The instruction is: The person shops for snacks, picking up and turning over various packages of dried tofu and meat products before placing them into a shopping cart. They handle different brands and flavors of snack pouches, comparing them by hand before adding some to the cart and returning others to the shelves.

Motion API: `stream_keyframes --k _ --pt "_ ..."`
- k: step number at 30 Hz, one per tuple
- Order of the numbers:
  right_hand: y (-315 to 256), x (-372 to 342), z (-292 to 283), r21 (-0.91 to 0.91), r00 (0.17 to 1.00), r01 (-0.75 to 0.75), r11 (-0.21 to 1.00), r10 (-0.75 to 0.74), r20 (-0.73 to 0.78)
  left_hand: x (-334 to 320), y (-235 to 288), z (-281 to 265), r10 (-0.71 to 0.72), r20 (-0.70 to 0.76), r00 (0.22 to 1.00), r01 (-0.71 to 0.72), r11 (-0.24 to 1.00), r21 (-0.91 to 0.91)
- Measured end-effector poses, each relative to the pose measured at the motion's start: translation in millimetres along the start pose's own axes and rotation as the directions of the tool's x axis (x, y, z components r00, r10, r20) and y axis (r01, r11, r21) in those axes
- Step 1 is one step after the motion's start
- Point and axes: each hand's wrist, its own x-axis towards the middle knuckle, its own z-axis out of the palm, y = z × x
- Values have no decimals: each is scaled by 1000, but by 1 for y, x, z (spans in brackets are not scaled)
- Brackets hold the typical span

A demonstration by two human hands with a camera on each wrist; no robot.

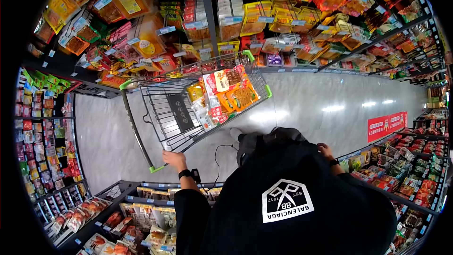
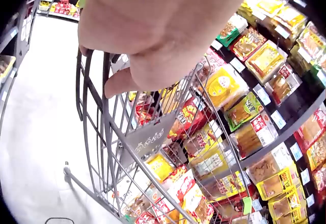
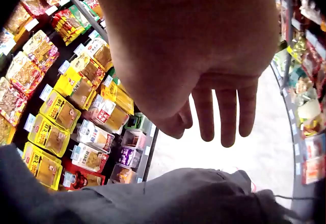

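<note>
My left hand (image 1: pixel 175 160) grips the near corner of a wire shopping cart (image 1: pixel 180 112) at the green end of its handle. In the left wrist view, that hand (image 2: pixel 147 35) covers the top of the cart (image 2: pixel 153 137), its thumb beside the grey frame. Colourful food packets (image 1: pixel 229 89) lie in the basket's far end, red, orange and yellow ones among them. Away from the cart, my right hand (image 1: pixel 324 150) is by my side. The right wrist view shows this hand (image 3: pixel 198 76) with fingers extended downward, holding nothing.
Shelves of hanging packets (image 1: pixel 283 14) line the far side of the aisle. Another shelf unit (image 1: pixel 45 137) stands at the left, and low displays (image 1: pixel 410 174) run along the near side. Grey floor (image 1: pixel 311 99) stretches rightward, with a red floor sign (image 1: pixel 387 126). A cable (image 1: pixel 217 160) hangs near my left wrist.
</note>
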Motion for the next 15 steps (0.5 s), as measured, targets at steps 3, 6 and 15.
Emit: stream_keyframes --k 3,6,15 --pt "38 33 -19 -126 992 120 985 -116 38 -40 6 0 -34 -4 999 33 998 -47" --pt "51 40 -28 77 996 75 994 -78 36 -74 -1 17 -33 -45 998 31 998 -48" --pt "75 60 -86 258 999 -14 966 4 39 -166 -15 62 30 -37 999 -25 991 133"
